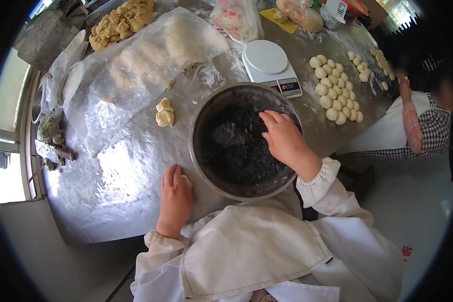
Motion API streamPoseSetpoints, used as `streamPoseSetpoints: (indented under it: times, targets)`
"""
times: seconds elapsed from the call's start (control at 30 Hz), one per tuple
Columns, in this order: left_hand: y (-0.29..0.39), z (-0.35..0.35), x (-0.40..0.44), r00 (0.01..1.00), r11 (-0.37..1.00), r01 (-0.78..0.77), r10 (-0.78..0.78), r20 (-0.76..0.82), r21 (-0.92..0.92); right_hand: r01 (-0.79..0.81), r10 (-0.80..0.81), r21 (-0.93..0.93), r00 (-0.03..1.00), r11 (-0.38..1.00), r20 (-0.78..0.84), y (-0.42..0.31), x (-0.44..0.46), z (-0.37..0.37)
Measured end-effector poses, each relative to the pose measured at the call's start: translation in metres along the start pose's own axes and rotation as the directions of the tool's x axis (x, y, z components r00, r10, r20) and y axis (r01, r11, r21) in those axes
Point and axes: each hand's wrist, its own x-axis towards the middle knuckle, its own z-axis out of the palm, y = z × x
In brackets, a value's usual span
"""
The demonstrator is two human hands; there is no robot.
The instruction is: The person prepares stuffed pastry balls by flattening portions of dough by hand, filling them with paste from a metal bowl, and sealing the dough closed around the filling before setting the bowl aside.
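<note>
A large metal bowl (195, 151) with dark, crumbly contents stands at the table's front edge. Over the bowl's right side is my right hand (283, 137), its fingers bent together; whatever they may hold cannot be made out. My left hand (175, 199) rests on the table left of the bowl, its fingers curled over a pale piece of dough that shows partly beside them. Further back, left of the bowl, lies a small lump of dough (164, 115). A white digital scale (268, 58) stands just behind the bowl.
Several round dough balls (332, 93) are grouped at the right. Plastic sheeting (131, 75) covers dough at the back left, near a large uncovered dough mass (121, 24). Bags lie along the back. Another person in a checked top (434, 123) is at the far right.
</note>
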Motion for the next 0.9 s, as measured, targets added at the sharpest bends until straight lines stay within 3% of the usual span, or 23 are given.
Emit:
streamPoseSetpoints:
  times: [0.07,0.2,0.23,0.27,0.3,0.37,0.47,0.5,0.6,0.7,0.9]
  targets:
    - [0.001,-0.014,-0.001,0.994,0.999,0.026,-0.031,0.106,0.042,0.152,-0.151,0.011,0.987,0.988,-0.047,0.012,0.021,0.013]
    - [0.004,-0.027,-0.006,0.968,0.955,0.246,-0.234,0.089,-0.167,0.408,-0.394,-0.161,0.912,0.898,0.112,0.018,0.051,0.023]
    - [0.009,-0.035,-0.008,0.953,0.922,0.304,-0.291,0.088,-0.239,0.414,-0.406,-0.200,0.910,0.888,0.083,0.019,0.048,0.025]
    - [0.012,-0.039,-0.010,0.933,0.880,0.359,-0.349,0.092,-0.310,0.333,-0.307,-0.160,0.937,0.929,0.169,0.018,0.043,0.023]
    - [0.008,-0.041,-0.011,0.920,0.714,0.370,-0.369,0.129,-0.595,0.242,-0.203,-0.129,0.945,0.962,0.257,0.015,0.037,0.016]
    - [0.003,-0.046,-0.013,0.904,0.167,0.287,-0.374,0.209,-0.943,0.107,-0.047,-0.124,0.911,0.987,0.410,0.006,0.024,0.001]
    - [0.025,-0.063,0.003,0.939,-0.307,0.185,-0.224,0.260,-0.933,0.259,-0.143,-0.209,0.882,0.943,0.449,-0.004,0.001,0.000]
    - [0.033,-0.063,0.010,0.939,-0.393,0.189,-0.195,0.283,-0.900,0.262,-0.160,-0.184,0.886,0.947,0.436,-0.011,-0.004,-0.002]
    - [0.061,-0.061,0.033,0.914,-0.488,0.353,-0.005,0.407,-0.798,0.224,-0.141,-0.118,0.865,0.968,0.482,-0.033,-0.018,0.000]
    - [0.082,-0.047,0.048,0.874,-0.428,0.469,0.097,0.477,-0.773,0.162,-0.124,-0.058,0.904,0.985,0.408,-0.047,-0.031,0.010]
    - [0.103,-0.024,0.062,0.827,-0.409,0.536,0.079,0.557,-0.738,0.039,-0.160,0.251,0.862,0.967,0.481,-0.047,-0.038,0.029]
